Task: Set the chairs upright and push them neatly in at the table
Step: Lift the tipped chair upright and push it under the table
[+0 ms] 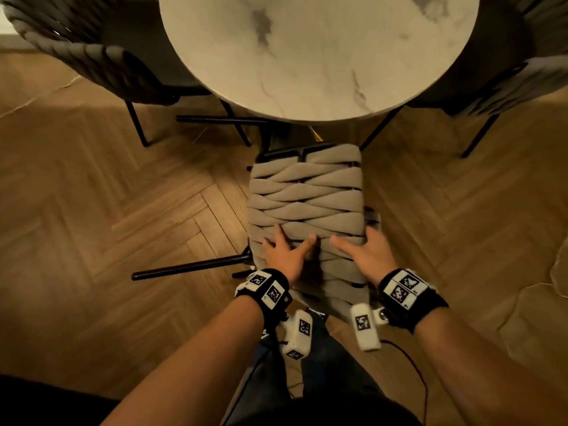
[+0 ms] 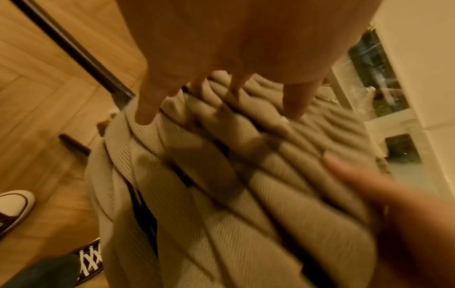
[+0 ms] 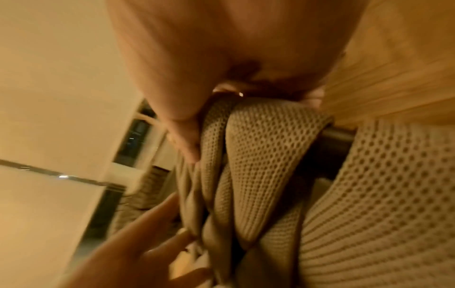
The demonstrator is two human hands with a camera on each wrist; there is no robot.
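A chair (image 1: pixel 307 192) with a beige woven panel and black metal frame lies tipped in front of the round marble table (image 1: pixel 319 50), its woven side facing up. One black leg (image 1: pixel 184 267) sticks out sideways to the left, low over the floor. My left hand (image 1: pixel 284 252) rests spread on the near left part of the weave (image 2: pixel 246 194), fingers (image 2: pixel 145 109) straight and thumb out. My right hand (image 1: pixel 365 250) grips the panel's right edge: the thumb (image 3: pixel 179 117) presses on the straps (image 3: pixel 270 155) and the fingers curl out of sight behind the frame.
Two more woven chairs stand upright at the table, one at the left (image 1: pixel 92 56) and one at the right (image 1: pixel 507 87). The floor is herringbone wood (image 1: pixel 123 210). My legs and shoes (image 2: pixel 12 206) are just behind the fallen chair, and a thin cable (image 1: pixel 412 361) trails by my right arm.
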